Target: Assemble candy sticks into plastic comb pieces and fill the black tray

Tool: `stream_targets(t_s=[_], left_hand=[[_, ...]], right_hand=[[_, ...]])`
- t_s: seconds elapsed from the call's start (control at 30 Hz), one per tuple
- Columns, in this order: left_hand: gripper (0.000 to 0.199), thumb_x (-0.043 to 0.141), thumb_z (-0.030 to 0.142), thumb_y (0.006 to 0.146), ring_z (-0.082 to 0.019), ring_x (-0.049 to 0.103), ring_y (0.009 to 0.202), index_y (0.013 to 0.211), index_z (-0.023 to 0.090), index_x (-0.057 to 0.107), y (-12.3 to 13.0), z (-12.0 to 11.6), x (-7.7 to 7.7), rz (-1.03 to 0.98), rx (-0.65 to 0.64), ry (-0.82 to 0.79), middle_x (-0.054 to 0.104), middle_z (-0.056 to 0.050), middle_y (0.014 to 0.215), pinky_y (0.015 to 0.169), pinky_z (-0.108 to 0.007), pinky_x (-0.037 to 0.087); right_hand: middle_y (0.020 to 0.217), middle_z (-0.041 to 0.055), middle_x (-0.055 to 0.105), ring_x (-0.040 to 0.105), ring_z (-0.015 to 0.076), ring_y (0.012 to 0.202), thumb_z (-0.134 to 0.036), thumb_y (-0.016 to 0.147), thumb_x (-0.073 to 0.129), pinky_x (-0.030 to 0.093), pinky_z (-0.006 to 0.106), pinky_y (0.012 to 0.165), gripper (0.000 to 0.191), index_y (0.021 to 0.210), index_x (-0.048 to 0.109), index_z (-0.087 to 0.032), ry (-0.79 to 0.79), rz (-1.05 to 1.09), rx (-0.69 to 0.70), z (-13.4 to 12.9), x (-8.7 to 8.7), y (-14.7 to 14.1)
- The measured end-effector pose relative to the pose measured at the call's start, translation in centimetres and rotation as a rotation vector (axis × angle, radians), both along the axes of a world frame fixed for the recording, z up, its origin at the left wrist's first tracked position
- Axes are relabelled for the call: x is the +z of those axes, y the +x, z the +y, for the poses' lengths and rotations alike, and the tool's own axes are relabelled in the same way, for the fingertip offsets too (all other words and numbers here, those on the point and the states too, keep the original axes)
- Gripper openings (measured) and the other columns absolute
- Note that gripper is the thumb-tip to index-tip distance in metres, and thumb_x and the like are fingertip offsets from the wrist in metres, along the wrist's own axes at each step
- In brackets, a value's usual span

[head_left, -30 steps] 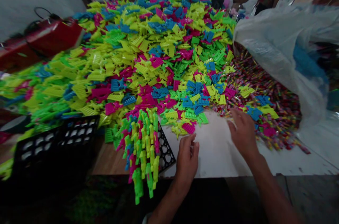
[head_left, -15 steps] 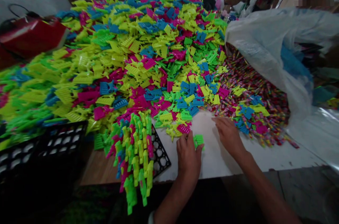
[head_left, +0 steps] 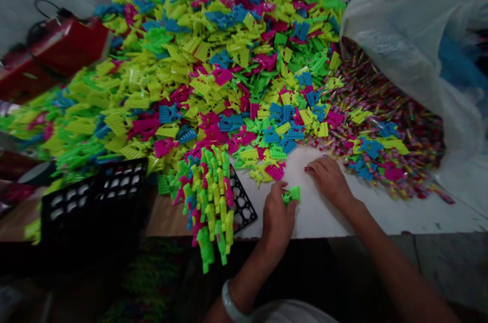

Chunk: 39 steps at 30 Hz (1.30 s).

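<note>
Pinched in the fingers of my left hand (head_left: 278, 216) is a small bright green plastic piece (head_left: 294, 194) with a flat ribbed end. My right hand (head_left: 330, 180) is to its right over the white work surface (head_left: 316, 218), fingers curled together. A small red tip shows at its fingertips; what it belongs to is too small to make out. Just beyond my left hand lies a pink ribbed plastic piece (head_left: 274, 171). Left of that hand, a black tray with round holes (head_left: 244, 205) carries several rows of coloured plastic pieces (head_left: 209, 196) standing upright.
A large heap of yellow, green, blue and pink plastic pieces (head_left: 213, 58) covers the back. At right, small wrapped sticks (head_left: 396, 114) spill from a clear plastic bag (head_left: 415, 23). More black trays (head_left: 95, 196) and a red box (head_left: 72, 43) are at left.
The view has tilted down and shifted left. My left hand still holds the green piece, which is now turned somewhat. My right hand stays near the wrapped sticks, with the red tip now clearer.
</note>
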<state>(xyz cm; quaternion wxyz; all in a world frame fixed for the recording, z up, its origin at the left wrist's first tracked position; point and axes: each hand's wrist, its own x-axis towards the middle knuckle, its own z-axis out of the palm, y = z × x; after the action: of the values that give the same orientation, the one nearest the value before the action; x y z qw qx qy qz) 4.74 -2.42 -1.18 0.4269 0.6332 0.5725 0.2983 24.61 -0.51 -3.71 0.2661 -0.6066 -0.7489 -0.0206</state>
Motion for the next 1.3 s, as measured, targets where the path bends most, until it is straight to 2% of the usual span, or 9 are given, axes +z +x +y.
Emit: stream_targets(t_s=[0.13, 0.23, 0.37, 0.5, 0.8, 1.07, 1.13, 1.2, 1.3], left_hand=[[0.014, 0.057, 0.023, 0.081, -0.016, 0.059, 0.087, 0.094, 0.019, 0.061, -0.7, 0.1, 0.6, -0.196, -0.070, -0.072, 0.065, -0.002, 0.092, 0.081, -0.028, 0.045], [0.016, 0.055, 0.030, 0.083, -0.015, 0.058, 0.081, 0.090, 0.018, 0.064, -1.3, -0.1, 0.6, -0.281, -0.103, -0.111, 0.065, -0.002, 0.087, 0.076, -0.025, 0.046], [0.016, 0.056, 0.031, 0.082, -0.015, 0.058, 0.083, 0.088, 0.018, 0.065, -1.6, -0.7, 0.2, -0.282, -0.093, -0.104, 0.065, -0.002, 0.086, 0.076, -0.025, 0.046], [0.015, 0.057, 0.029, 0.081, -0.017, 0.059, 0.086, 0.086, 0.018, 0.065, -1.6, -0.7, 0.0, -0.251, -0.101, -0.098, 0.065, -0.003, 0.087, 0.080, -0.026, 0.046], [0.011, 0.056, 0.023, 0.079, -0.017, 0.058, 0.087, 0.085, 0.019, 0.064, -1.4, -0.7, 0.0, -0.211, -0.122, -0.056, 0.065, -0.003, 0.085, 0.083, -0.029, 0.045], [0.004, 0.058, 0.017, 0.072, -0.015, 0.055, 0.076, 0.073, 0.019, 0.062, -1.1, -0.9, 0.4, -0.192, -0.017, -0.124, 0.059, 0.001, 0.075, 0.073, -0.026, 0.043], [0.003, 0.057, 0.019, 0.071, -0.014, 0.054, 0.073, 0.072, 0.018, 0.061, -1.2, -0.9, 0.8, -0.244, -0.015, -0.184, 0.058, 0.002, 0.072, 0.071, -0.025, 0.042], [0.006, 0.056, 0.022, 0.072, -0.013, 0.051, 0.069, 0.071, 0.018, 0.060, -1.4, -0.8, 1.3, -0.298, -0.036, -0.247, 0.056, 0.002, 0.069, 0.067, -0.023, 0.041], [0.008, 0.055, 0.024, 0.071, -0.012, 0.047, 0.062, 0.068, 0.017, 0.060, -1.4, -0.9, 1.8, -0.326, -0.043, -0.307, 0.051, 0.004, 0.062, 0.061, -0.022, 0.039]], right_hand=[[0.098, 0.0077, 0.061, 0.060, 0.0204, 0.089, -0.026, 0.096, 0.041, 0.052, 0.035, 0.078, 0.017, 0.107, 0.052, -0.019, -0.095, 0.425, 0.003, -2.4, 1.0, -2.4], [0.099, 0.0067, 0.062, 0.061, 0.0190, 0.089, -0.027, 0.097, 0.042, 0.052, 0.032, 0.077, 0.018, 0.110, 0.052, -0.021, -0.162, 0.526, 0.059, -4.6, 1.6, -3.9], [0.101, 0.0070, 0.063, 0.061, 0.0195, 0.092, -0.027, 0.097, 0.041, 0.052, 0.033, 0.081, 0.020, 0.111, 0.054, -0.022, -0.183, 0.535, 0.121, -6.0, 1.8, -4.7], [0.098, 0.0066, 0.063, 0.061, 0.0192, 0.090, -0.027, 0.097, 0.041, 0.053, 0.033, 0.081, 0.020, 0.111, 0.054, -0.022, -0.181, 0.546, 0.115, -6.0, 1.6, -4.5], [0.098, 0.0066, 0.064, 0.061, 0.0189, 0.090, -0.022, 0.096, 0.040, 0.054, 0.035, 0.079, 0.021, 0.111, 0.056, -0.022, -0.190, 0.490, 0.209, -6.0, 1.3, -4.3], [0.098, 0.0071, 0.064, 0.061, 0.0199, 0.091, -0.015, 0.095, 0.037, 0.055, 0.036, 0.077, 0.029, 0.117, 0.053, -0.023, -0.117, 0.418, 0.285, -6.5, 1.3, -4.5], [0.101, 0.0084, 0.062, 0.060, 0.0204, 0.092, -0.019, 0.096, 0.038, 0.053, 0.037, 0.079, 0.026, 0.119, 0.050, -0.022, -0.142, 0.397, 0.286, -6.8, 1.9, -4.8], [0.103, 0.0105, 0.060, 0.058, 0.0230, 0.093, -0.031, 0.095, 0.048, 0.052, 0.040, 0.080, 0.030, 0.122, 0.048, -0.019, -0.169, 0.333, 0.291, -7.2, 2.6, -5.1], [0.100, 0.0124, 0.059, 0.056, 0.0273, 0.090, -0.055, 0.083, 0.062, 0.049, 0.045, 0.077, 0.059, 0.123, 0.046, -0.015, -0.174, 0.213, 0.277, -7.5, 3.3, -5.4]])
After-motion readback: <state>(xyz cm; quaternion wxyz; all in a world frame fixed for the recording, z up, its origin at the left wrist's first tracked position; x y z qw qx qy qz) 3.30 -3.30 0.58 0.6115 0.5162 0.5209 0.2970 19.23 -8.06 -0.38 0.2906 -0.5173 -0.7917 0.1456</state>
